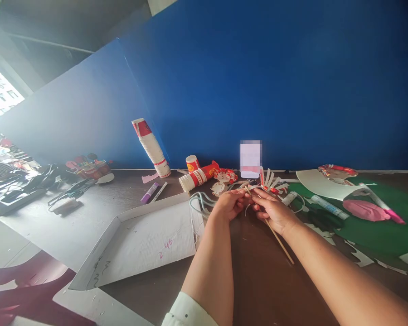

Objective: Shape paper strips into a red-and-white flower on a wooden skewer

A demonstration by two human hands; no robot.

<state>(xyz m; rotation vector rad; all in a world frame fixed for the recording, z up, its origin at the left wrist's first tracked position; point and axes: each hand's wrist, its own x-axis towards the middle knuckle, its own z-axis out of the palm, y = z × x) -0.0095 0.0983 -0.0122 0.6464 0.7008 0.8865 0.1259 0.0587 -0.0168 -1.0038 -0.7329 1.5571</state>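
Both hands meet over the dark table around a thin wooden stick [279, 241], which slants down to the right with its lower end free. My left hand [231, 203] is closed, its thumb and fingertips pinching near the stick's upper end. Fingers of my right hand [271, 209] are curled round the stick a little lower; part of the grip is hidden. Just beyond the fingertips is a paper cup cut into white and red strips [272, 183]. Whether the strips touch the hands, I cannot tell. A white cord [298, 203] loops beside my right hand.
Left lies a shallow white cardboard box [136, 209], with a purple glue stick [149, 192] behind. A leaning paper cup stack [153, 149] and a lying stack [199, 176] stand by the blue partition [258, 81]. Green sheet [377, 240], pink balloon [365, 210] and paper scraps lie right.
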